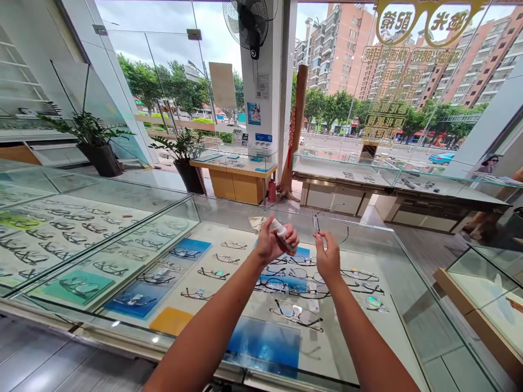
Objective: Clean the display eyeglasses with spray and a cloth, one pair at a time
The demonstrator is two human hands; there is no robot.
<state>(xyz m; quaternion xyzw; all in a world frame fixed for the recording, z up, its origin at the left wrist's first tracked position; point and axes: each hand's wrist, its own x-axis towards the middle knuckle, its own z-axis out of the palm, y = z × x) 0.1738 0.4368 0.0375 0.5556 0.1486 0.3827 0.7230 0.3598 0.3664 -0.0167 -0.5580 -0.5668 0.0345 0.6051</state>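
Observation:
Above the glass display case (359, 226), my left hand (267, 245) is closed around a small white bottle (278, 227), which looks like a spray bottle tilted toward the right. My right hand (328, 257) pinches a pair of thin-rimmed glasses (316, 223) by the frame, its temples spread out. The glasses and bottle are apart, a short gap between them. Just behind my left hand is a beige cloth (257, 224), partly covered by that hand. Several glasses lie inside the case beneath my hands, among them a dark-rimmed pair (297, 313).
A second glass case (61, 218) full of frames adjoins on the left. Farther off stand a wooden counter (235, 185), potted plants (190, 173) and more showcases (343, 174) along the window. Another low case (482, 305) stands at the right.

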